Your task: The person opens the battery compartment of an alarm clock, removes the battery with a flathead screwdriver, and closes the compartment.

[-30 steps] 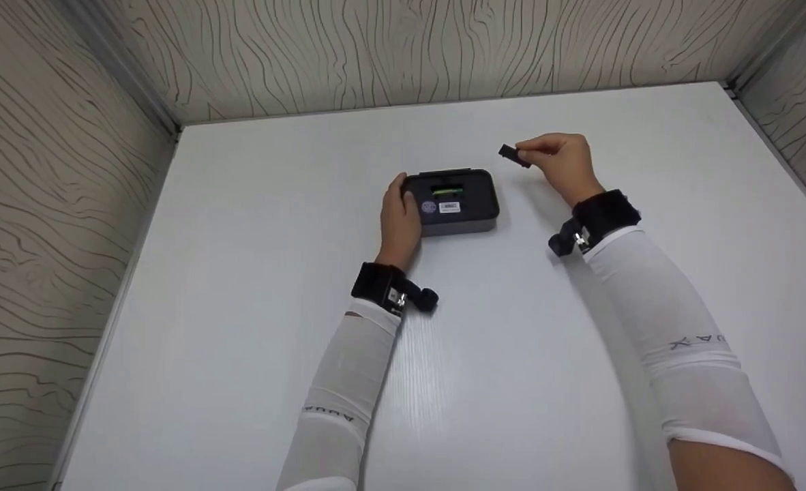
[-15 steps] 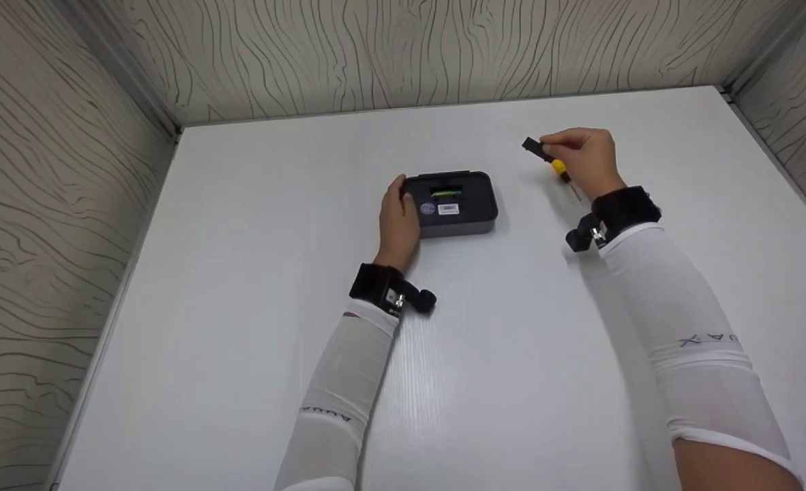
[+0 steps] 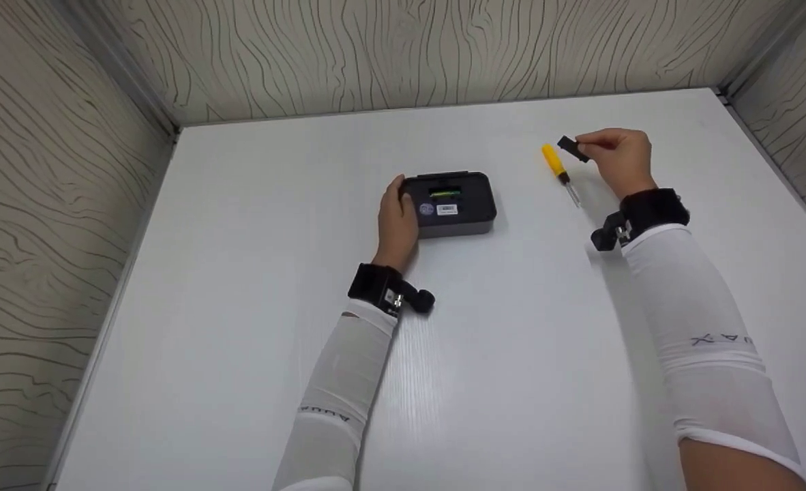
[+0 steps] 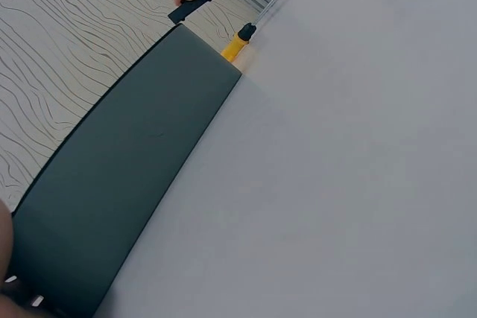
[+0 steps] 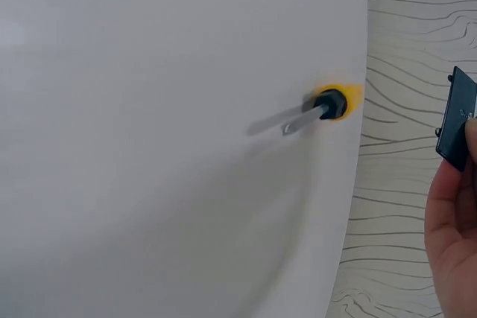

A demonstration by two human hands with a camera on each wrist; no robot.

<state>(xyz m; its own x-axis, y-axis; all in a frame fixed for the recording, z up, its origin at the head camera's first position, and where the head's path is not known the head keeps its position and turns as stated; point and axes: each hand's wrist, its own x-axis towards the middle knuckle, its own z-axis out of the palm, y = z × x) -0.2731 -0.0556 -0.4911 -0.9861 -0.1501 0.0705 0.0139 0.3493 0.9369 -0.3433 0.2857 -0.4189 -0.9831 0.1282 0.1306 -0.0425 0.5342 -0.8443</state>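
Note:
A dark box-shaped device (image 3: 474,204) lies on the white table with its labelled back up. In its open battery compartment a green-yellow battery (image 3: 445,194) shows. My left hand (image 3: 397,225) grips the device's left end, thumb on the upper face; some of its fingers are hidden behind the device. My right hand (image 3: 619,158) pinches a small black battery cover (image 3: 572,148) between thumb and fingers, raised over the table's far right part. The right wrist view shows small tabs along the edge of this battery cover (image 5: 456,121).
A yellow-handled screwdriver (image 3: 555,162) lies just left of my right hand, its metal shaft pointing toward me. Wood-patterned panels (image 3: 389,54) stand along the table's back and sides.
My right hand has moved right, carrying the battery cover away from the device. The screwdriver, earlier hidden by that hand, has come into full view. My left hand stays on the device.

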